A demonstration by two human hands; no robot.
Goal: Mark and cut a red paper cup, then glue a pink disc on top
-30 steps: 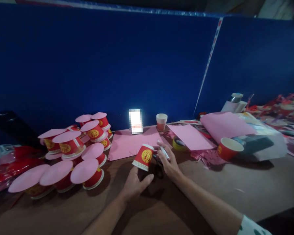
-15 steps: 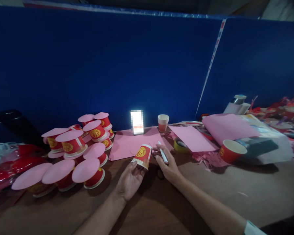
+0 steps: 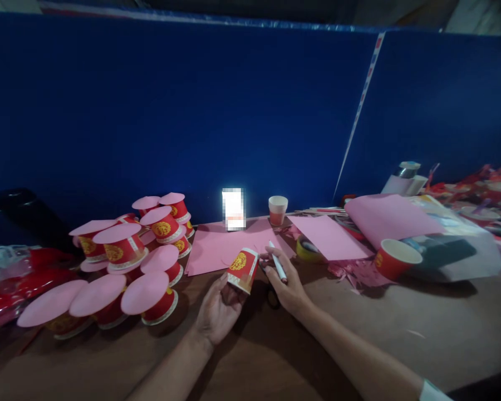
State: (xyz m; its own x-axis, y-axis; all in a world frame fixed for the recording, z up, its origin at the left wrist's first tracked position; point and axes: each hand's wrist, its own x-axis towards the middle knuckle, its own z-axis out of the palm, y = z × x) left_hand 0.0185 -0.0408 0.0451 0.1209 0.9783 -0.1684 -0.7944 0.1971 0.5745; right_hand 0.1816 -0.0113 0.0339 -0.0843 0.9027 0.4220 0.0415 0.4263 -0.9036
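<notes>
My left hand (image 3: 217,309) grips a red paper cup (image 3: 242,269) with a gold emblem, turned upside down and tilted, just above the brown table. My right hand (image 3: 286,284) is closed round a white marker (image 3: 278,260), its tip pointing up and away beside the cup. Dark scissors (image 3: 271,293) lie on the table partly under my right hand. A pink paper sheet (image 3: 223,246) lies just behind the cup.
Several upturned red cups topped with pink paper discs (image 3: 144,284) crowd the left. A second pink sheet (image 3: 328,236), a yellow tape roll (image 3: 305,248), an upright red cup (image 3: 394,258) and a small cup (image 3: 278,209) lie right. A blue partition (image 3: 192,111) backs the table (image 3: 401,328).
My left hand has turned palm-up under the red cup and tipped it more toward me. My right hand lifted the marker's tip slightly off the table.
</notes>
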